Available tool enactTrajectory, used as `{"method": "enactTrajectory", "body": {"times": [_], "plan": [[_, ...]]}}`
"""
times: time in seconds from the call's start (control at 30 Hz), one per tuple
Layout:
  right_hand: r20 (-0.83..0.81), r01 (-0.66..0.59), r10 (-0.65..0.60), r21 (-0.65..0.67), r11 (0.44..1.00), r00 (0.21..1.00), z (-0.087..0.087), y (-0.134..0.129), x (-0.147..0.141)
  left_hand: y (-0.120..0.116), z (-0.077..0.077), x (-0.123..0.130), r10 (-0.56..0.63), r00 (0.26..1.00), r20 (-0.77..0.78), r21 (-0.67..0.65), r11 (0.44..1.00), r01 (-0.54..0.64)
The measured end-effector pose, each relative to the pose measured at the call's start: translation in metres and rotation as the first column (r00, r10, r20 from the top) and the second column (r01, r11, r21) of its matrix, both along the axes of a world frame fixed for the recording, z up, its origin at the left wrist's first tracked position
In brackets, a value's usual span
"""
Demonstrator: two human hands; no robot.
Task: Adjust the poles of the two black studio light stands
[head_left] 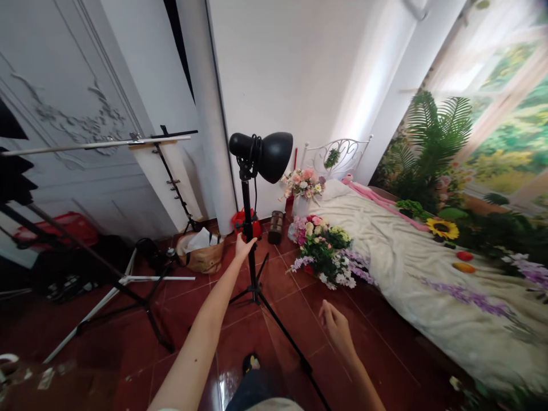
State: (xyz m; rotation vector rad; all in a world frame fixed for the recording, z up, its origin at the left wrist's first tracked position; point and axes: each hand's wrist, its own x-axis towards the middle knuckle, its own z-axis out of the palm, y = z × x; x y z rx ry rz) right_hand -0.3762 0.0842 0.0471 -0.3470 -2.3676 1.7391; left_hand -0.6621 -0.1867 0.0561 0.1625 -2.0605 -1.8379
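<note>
A black studio light (274,157) with a bowl-shaped reflector sits on top of a black light stand (253,274), and its reflector faces right. My left hand (245,248) is closed around the stand's pole below the lamp. A cable (256,194) is looped at the lamp and hangs along the pole. The stand's legs are spread on the red tiled floor (282,308). To the right of the stand, my right hand (336,325) hangs in the air with its fingers loosely curled. Nothing shows in it.
A bed (385,251) with a cream cover runs along the right, with flowers (325,245) beside it. Behind the stand are a woven basket (203,251) and a small brown chest (276,227). Other stands (148,305) and a white pole (92,314) are at left.
</note>
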Motion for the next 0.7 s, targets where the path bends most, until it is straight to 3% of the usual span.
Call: {"method": "enactTrajectory", "body": {"times": [0.17, 0.3, 0.47, 0.6, 0.7], "plan": [[0.043, -0.082, 0.084, -0.033, 0.996, 0.996, -0.014, -0.042, -0.075, 0.0, -0.01, -0.046, -0.159, 0.987, 0.021, 0.122, 0.98, 0.156], [0.04, -0.091, 0.092, -0.023, 0.996, 0.995, -0.025, -0.068, -0.144, -0.002, -0.029, -0.061, -0.231, 0.97, 0.08, 0.122, 0.968, 0.221], [0.113, -0.116, 0.121, -0.046, 0.992, 0.986, -0.034, -0.101, -0.235, -0.006, -0.04, -0.067, -0.185, 0.969, 0.166, 0.075, 0.982, 0.174], [0.346, -0.124, 0.208, -0.248, 0.961, 0.915, -0.027, -0.132, -0.297, -0.004, -0.041, -0.07, -0.115, 0.977, 0.177, 0.041, 0.993, 0.11], [0.469, -0.078, 0.268, -0.386, 0.919, 0.842, -0.018, -0.151, -0.328, -0.002, -0.039, -0.07, -0.066, 0.969, 0.239, 0.061, 0.997, 0.053]]}}
